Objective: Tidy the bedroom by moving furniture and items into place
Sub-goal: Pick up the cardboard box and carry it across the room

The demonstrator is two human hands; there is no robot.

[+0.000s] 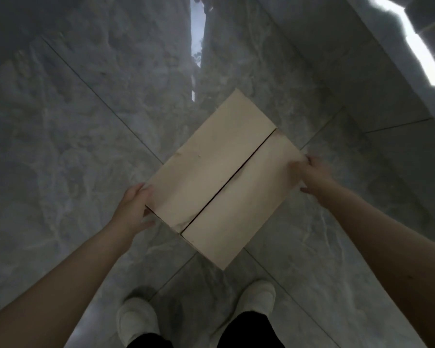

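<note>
Between the two hands, above the grey marble floor (pixel 60 146): one pale wooden box (pixel 224 182), top in two planks with a dark seam, long axis running diagonally from near-left to far-right, held just ahead of the white slippers (pixel 138 320). Left hand (pixel 133 207) grips the near-left edge, fingers curled under, thumb on the rim; right hand (pixel 312 174) clasps the opposite right-hand edge, fingers wrapped over it. Both arms extended forward and down, equally near; the next shift probably depends on this two-sided hold.

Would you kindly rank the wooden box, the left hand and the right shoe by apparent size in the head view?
1. Wooden box, clearly largest.
2. and 3. Right shoe and left hand look alike; the shoe lies farther away, so unranked.
</note>
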